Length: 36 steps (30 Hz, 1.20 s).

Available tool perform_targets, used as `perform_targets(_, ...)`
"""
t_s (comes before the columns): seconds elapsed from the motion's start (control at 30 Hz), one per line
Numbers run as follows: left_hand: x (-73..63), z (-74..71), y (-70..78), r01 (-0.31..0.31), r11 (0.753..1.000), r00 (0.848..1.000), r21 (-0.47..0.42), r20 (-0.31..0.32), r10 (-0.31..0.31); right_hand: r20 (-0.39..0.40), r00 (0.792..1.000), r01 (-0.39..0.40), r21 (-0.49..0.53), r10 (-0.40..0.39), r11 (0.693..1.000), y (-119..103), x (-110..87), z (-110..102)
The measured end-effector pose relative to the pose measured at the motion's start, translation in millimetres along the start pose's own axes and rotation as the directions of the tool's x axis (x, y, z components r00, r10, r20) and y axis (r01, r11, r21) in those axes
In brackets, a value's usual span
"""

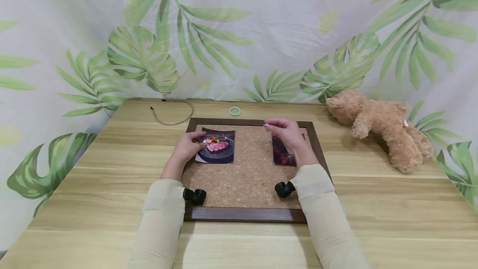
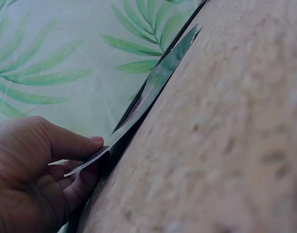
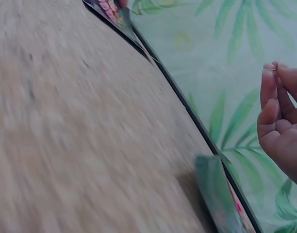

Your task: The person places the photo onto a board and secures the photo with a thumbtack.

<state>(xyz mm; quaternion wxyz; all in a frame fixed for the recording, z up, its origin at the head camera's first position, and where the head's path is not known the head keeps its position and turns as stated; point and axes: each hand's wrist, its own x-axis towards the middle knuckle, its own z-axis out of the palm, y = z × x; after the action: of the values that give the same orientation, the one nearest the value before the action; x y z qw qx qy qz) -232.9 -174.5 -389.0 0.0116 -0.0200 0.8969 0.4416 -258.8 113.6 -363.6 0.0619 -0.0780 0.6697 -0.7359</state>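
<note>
A cork board (image 1: 254, 182) in a dark brown frame lies on the table. At its upper left is a food photo (image 1: 224, 155) with a plate of sliced meat on it. My left hand (image 1: 188, 146) pinches this photo's left edge between thumb and fingers; the photo (image 2: 153, 92) bows up from the cork in the left wrist view. Over the board's upper right, my right hand (image 1: 289, 134) pinches a tiny thin pin-like thing (image 3: 274, 69) between thumb and fingertip. Below that hand sits a second dark photo (image 1: 281, 155), partly hidden by it.
A brown teddy bear (image 1: 384, 123) lies at the table's right. Behind the board are a light green ring (image 1: 235, 111) and, further left, a thin chain-like headband (image 1: 171, 124). A leaf-patterned cloth (image 1: 209, 53) hangs along the table's back edge.
</note>
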Motion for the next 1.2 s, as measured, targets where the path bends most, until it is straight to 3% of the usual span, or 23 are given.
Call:
perform_targets(0.37, 0.9, 1.3, -0.3, 0.02, 1.0, 1.0, -0.022, 0.015, -0.02, 0.047, 0.999, -0.008, -0.085, 0.012, 0.996, 13, 10.7, 36)
perform_targets(0.63, 0.3, 1.5, -0.5, 0.017, 1.0, 1.0, 0.006, 0.009, -0.017, 0.071, 0.997, 0.009, -0.076, -0.003, 0.997, 24, 17.5, 58)
perform_targets(0.93, -0.6, 0.6, 1.6, 0.012, 1.0, 1.0, 0.007, 0.006, -0.013, 0.069, 0.996, -0.044, -0.137, 0.054, 0.99, 29, 20.5, 77)
perform_targets(1.2, -1.3, 1.2, 1.1, 0.016, 1.0, 1.0, 0.023, 0.005, -0.016, 0.159, 0.981, -0.072, -0.212, 0.108, 0.974, 32, 16.3, 96)
